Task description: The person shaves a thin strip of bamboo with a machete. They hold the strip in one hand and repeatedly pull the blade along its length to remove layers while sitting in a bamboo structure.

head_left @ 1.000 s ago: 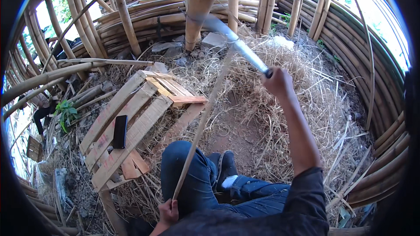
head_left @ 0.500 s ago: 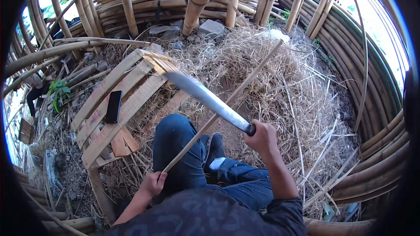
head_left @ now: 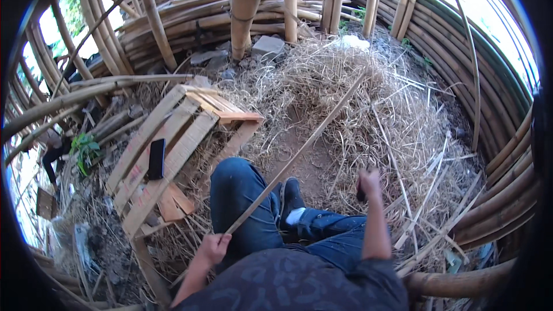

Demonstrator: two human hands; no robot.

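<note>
A long bamboo strip (head_left: 305, 150) runs slantwise from my left hand (head_left: 214, 249) across my raised knee, its far end above the pile of shavings (head_left: 340, 109). My left hand is closed round the near end of the strip. Off to the right, apart from the strip, my right hand (head_left: 370, 184) is closed on the dark handle of a machete (head_left: 362, 192). The blade cannot be made out at this moment.
On the left a slatted wooden crate (head_left: 167, 158) lies tilted, with a black phone (head_left: 156, 159) on it. Bamboo poles (head_left: 242, 17) stand ahead, and stacked bamboo (head_left: 449, 52) curves round the right. Grey stones (head_left: 268, 46) lie at the far edge.
My right hand has swung the machete away from the strip, to the right; its blade lay across the strip before. The left hand keeps its hold. The whole view has shifted slightly.
</note>
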